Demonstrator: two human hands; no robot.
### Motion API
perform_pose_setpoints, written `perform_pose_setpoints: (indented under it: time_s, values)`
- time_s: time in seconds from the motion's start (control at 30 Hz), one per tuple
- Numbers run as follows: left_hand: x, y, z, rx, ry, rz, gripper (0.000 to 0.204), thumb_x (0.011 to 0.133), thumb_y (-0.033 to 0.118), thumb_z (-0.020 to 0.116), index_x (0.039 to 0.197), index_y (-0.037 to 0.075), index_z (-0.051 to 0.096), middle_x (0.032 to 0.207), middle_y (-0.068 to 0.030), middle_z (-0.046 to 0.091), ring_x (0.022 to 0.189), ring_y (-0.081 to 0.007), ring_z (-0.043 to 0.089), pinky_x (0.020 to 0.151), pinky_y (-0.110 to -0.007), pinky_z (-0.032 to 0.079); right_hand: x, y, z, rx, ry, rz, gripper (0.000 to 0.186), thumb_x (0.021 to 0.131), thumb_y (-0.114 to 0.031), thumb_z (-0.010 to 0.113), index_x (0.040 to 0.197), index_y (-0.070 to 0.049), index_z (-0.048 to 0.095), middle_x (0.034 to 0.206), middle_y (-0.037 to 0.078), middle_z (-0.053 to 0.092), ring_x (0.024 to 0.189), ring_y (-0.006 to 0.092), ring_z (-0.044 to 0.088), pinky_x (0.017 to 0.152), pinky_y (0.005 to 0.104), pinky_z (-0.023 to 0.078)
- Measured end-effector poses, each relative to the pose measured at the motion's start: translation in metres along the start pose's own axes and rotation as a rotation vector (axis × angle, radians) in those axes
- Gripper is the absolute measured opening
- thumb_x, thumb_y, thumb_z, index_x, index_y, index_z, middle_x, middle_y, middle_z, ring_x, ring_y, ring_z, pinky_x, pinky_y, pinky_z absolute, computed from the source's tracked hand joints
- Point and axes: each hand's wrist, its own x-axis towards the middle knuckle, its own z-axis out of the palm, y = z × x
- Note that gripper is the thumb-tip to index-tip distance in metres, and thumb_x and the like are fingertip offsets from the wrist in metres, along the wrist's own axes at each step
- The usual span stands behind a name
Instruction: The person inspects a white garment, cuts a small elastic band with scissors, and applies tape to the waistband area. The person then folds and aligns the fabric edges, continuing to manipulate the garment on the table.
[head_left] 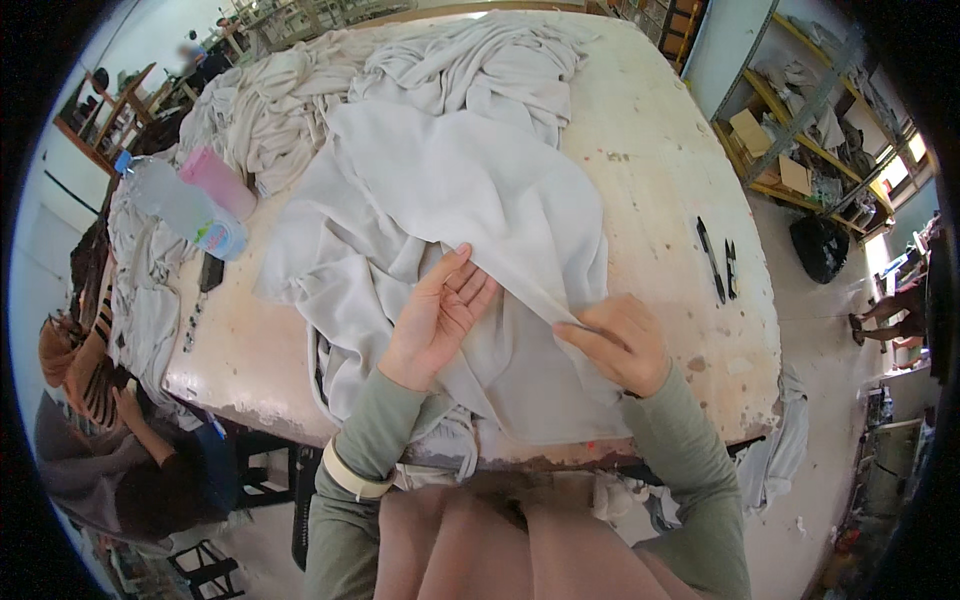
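A light grey garment-like piece of cloth lies spread and partly folded over the middle of the table, its folds loose toward the front edge. My left hand is palm up against the cloth's slanting edge, its fingers apart and slightly curled, the thumb raised beside them. Nothing shows gripped in it. To its right, my right hand is closed, pinching the edge of the same cloth between thumb and fingers. Part of the cloth hangs over the table's front edge.
Heaps of grey cloth cover the table's far left. A water bottle, a pink container and a small black object stand or lie at left. Two black pens lie at right. A person sits left; shelving stands right.
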Motion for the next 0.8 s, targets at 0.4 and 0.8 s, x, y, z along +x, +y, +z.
perform_pose_setpoints:
  time_s: [0.4,0.8]
  values:
    - [0.015,0.012,-0.019,-0.136,-0.014,0.114,0.019,0.089,0.009,0.060,0.105,0.002,0.053,0.111,-0.0082,0.059,0.104,-0.0196,0.058,0.093,-0.034,0.051,-0.008,0.025,-0.042,-0.155,0.243,0.284,0.029,0.057,0.007,0.068,0.083,-0.006,0.071,0.077,0.007,0.059,0.064,0.0205,0.056,0.053,0.0293,0.043]
    - [0.022,0.025,-0.031,-0.212,0.110,0.192,0.021,0.092,0.009,0.057,0.108,-0.001,0.050,0.111,-0.0116,0.058,0.106,-0.0229,0.058,0.093,-0.037,0.051,-0.031,0.066,-0.065,0.067,1.194,0.903,0.018,0.090,-0.014,0.059,0.103,0.000,0.059,0.095,0.008,0.061,0.089,0.0158,0.055,0.082,0.0256,0.043]
